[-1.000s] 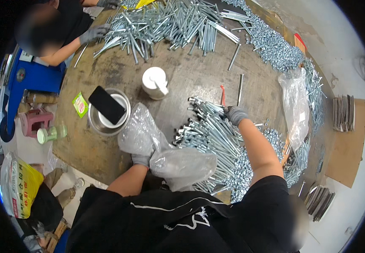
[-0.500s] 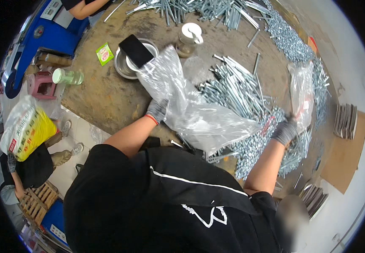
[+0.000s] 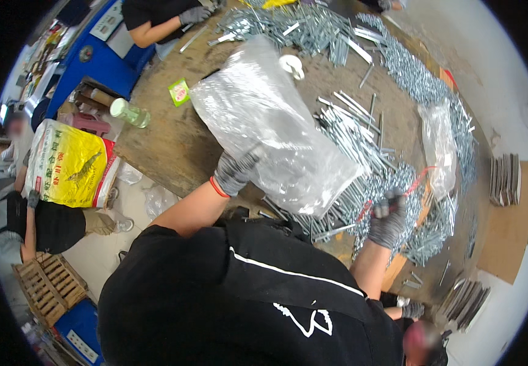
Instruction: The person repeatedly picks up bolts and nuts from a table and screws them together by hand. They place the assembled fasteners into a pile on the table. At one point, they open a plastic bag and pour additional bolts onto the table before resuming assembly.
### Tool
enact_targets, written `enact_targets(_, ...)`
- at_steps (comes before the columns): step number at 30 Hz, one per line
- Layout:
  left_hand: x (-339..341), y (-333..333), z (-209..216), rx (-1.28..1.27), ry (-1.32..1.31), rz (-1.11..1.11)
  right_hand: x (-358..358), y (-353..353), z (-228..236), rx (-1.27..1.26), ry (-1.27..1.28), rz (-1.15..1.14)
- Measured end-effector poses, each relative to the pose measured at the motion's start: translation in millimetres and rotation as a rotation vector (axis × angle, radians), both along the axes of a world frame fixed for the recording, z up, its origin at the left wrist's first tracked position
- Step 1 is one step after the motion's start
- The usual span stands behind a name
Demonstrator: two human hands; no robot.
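Note:
A large clear plastic bag (image 3: 276, 116) spreads over the middle of the table. Its near left edge is pinched in my gloved left hand (image 3: 238, 172). To the right, my gloved right hand (image 3: 389, 221) is above a heap of small metal fasteners (image 3: 401, 177), fingers curled on a red string (image 3: 420, 181) that shows on both sides of it. Long silvery bolts (image 3: 352, 134) lie piled beside the bag's right edge. A second clear bag (image 3: 439, 149) rests farther right, beyond the string.
More long bolts (image 3: 313, 27) cover the far side, where a co-worker's gloved hand (image 3: 196, 15) is. A green-lidded jar (image 3: 128, 113) and a green packet (image 3: 178, 92) stand at the left. A white lid (image 3: 292, 67) shows behind the bag. Another person holds a yellow-and-white sack (image 3: 72, 165).
The large clear bag has been spread out flatter and now hides the metal bowl and black phone. My right hand has moved left and nearer me, away from the second bag.

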State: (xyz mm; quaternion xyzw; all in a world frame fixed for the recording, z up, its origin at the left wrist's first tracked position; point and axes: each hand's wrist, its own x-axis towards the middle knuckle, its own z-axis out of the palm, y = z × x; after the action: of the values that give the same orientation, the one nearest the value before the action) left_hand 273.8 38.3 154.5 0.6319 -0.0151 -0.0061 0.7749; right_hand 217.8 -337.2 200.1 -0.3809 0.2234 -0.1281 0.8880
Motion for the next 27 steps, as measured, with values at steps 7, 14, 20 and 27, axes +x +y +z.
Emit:
enact_targets(7, 14.8, -17.7, 84.2, 1.005, -0.913, -0.147, 18.1, 49.7, 215.6, -0.523, -0.946, 0.357)
enact_targets(14, 2.2, -48.0, 89.3, 0.961, -0.803, -0.277, 1.8, 99.4, 290.7, -0.615, -1.267, 0.516)
enact_targets(20, -12.2, -70.2, 131.9, 0.986, -0.668, -0.388, -9.5, 122.5, 270.8, -0.853, -0.970, 0.341)
enact_targets(27, -12.2, -57.0, 104.6, 0.580, -0.547, -0.170, 6.9, 106.7, 219.4, -1.250, -0.328, 0.872)
